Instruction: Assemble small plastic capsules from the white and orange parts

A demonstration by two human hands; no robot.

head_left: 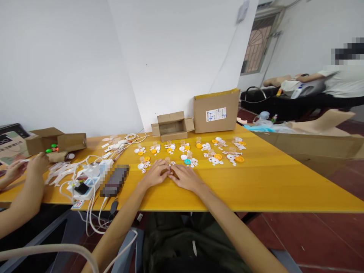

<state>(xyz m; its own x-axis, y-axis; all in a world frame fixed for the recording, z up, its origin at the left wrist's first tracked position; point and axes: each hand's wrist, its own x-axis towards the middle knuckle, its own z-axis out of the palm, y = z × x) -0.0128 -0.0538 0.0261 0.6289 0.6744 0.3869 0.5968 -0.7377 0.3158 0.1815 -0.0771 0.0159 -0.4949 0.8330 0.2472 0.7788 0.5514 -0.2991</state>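
Observation:
My left hand and my right hand meet over the wooden table, fingertips nearly touching. Both have their fingers drawn together at a small spot; whatever they pinch is too small and covered to name. Just beyond the fingertips stands a clear plastic cup, partly hidden by the hands, with white pieces beside it. Left of my left hand lies a group of small parts with a white disc and an orange ring. Behind my right hand are a teal disc and white cut-out pieces.
Several similar part groups, one with an orange disc, spread toward an open carton and a closed box. On the left are a power strip, cables, a phone and a co-worker's arm.

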